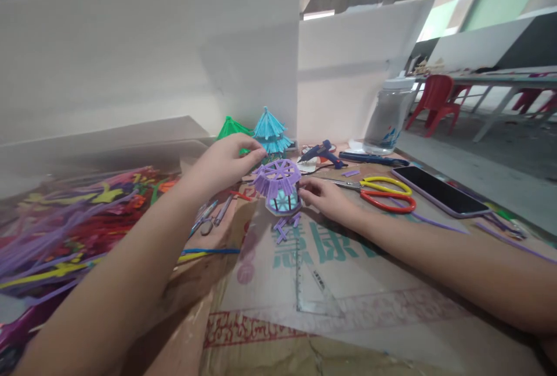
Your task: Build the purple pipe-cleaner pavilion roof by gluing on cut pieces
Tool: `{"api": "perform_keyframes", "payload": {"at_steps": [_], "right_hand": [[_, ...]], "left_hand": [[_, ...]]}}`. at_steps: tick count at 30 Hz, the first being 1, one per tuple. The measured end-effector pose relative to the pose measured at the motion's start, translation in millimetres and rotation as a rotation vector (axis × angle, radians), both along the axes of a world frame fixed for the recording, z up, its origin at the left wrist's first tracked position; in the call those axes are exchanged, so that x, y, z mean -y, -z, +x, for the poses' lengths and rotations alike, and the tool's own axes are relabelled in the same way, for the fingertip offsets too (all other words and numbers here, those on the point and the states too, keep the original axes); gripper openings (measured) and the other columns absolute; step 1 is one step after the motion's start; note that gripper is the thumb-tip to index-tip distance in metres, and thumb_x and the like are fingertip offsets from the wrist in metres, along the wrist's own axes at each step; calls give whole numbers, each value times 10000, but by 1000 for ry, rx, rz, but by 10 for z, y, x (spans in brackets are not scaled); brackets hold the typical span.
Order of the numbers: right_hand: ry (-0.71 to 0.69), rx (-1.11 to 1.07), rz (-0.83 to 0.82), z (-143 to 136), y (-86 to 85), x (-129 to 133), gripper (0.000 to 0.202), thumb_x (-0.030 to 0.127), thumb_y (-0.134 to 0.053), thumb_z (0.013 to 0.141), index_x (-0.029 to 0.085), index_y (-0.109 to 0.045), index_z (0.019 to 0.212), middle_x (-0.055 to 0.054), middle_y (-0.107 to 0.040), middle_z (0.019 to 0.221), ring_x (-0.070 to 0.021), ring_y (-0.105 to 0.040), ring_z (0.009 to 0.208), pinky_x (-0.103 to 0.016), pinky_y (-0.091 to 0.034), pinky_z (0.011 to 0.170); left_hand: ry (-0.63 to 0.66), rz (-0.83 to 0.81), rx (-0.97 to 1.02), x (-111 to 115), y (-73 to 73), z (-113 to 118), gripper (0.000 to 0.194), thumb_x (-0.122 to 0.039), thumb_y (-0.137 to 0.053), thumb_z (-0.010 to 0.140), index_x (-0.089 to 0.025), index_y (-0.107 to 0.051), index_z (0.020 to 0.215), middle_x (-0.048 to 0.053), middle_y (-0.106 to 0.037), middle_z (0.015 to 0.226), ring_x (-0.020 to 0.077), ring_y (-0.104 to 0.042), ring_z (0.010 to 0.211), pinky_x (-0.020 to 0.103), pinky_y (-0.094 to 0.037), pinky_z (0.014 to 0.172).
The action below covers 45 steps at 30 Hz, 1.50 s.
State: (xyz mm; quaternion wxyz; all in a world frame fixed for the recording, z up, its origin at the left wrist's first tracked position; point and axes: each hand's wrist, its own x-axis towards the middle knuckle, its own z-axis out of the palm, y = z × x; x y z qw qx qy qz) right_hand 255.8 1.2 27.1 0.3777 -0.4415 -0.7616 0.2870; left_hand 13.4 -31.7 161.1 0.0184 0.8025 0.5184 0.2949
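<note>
A small pavilion model (281, 181) stands on the table in front of me, with a purple spoked roof, dark posts and a pale blue floor. My left hand (238, 154) is at the upper left of its roof, thumb and fingers closed together; what they hold, if anything, is too small to tell. On the other side, the curled fingers of my right hand (321, 195) grip the model's right edge. Short purple strips (285, 228) lie just before its base. Behind it are a light blue tiered roof model (270, 130) and a green one (231, 126), partly covered by my left hand.
Colourful fuzzy stems (108, 208) are heaped at left. A blue glue gun (324, 154), scissors (387, 194), a phone (439, 190) and a water bottle (389, 115) lie or stand at right. A clear set square (315, 289) rests nearer me. White panels (152, 45) rise behind.
</note>
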Motion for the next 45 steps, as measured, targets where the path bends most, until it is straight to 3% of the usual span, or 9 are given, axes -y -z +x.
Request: {"api": "perform_keyframes", "payload": {"at_steps": [2, 6, 11, 18, 33, 45], "right_hand": [[-31, 21, 10, 0, -11, 4, 263, 346, -565, 893, 163, -674, 1048, -24, -667, 807, -179, -604, 728, -307, -468, 702], [-89, 53, 35, -11, -36, 16, 180, 290, -540, 897, 177, -670, 847, -18, -658, 767, -179, -596, 742, -297, -454, 707], [-109, 66, 46, -21, -66, 49, 169, 246, -529, 898, 192, -616, 764, -6, -633, 735, -176, -583, 736, -294, -438, 714], [-105, 73, 52, -7, -70, 69, 197, 262, -523, 910, 209, -572, 727, 1, -619, 713, -172, -573, 713, -293, -429, 702], [-110, 83, 51, -6, -44, 52, 162, 261, -519, 919, 204, -596, 788, 7, -635, 714, -173, -594, 726, -291, -430, 700], [-119, 75, 56, -5, -52, 58, 182, 257, -519, 919, 203, -584, 758, 5, -628, 702, -169, -585, 701, -290, -429, 683]], "left_hand": [[90, 20, -30, -44, 23, 110, 340, -437, -511, 953, -195, -750, 940, 70, -742, 1108, 253, -679, 1061, 401, -526, 979], [217, 77, -127, -113, 177, 195, 395, -372, -436, 991, -172, -770, 924, 105, -728, 1181, 258, -650, 1155, 423, -497, 1053], [238, 41, -166, -138, 300, 180, 386, -434, -483, 973, -196, -784, 939, 90, -715, 1242, 277, -632, 1193, 443, -489, 1072], [230, -25, -172, -111, 296, 180, 381, -501, -550, 944, -207, -787, 889, 92, -662, 1317, 295, -599, 1238, 472, -462, 1107], [248, 35, -227, -157, 405, 227, 357, -488, -602, 933, -197, -792, 855, 121, -681, 1276, 310, -613, 1220, 489, -469, 1084], [266, 47, -201, -168, 416, 239, 427, -476, -513, 978, -195, -799, 832, 129, -691, 1257, 296, -633, 1186, 474, -484, 1056]]}}
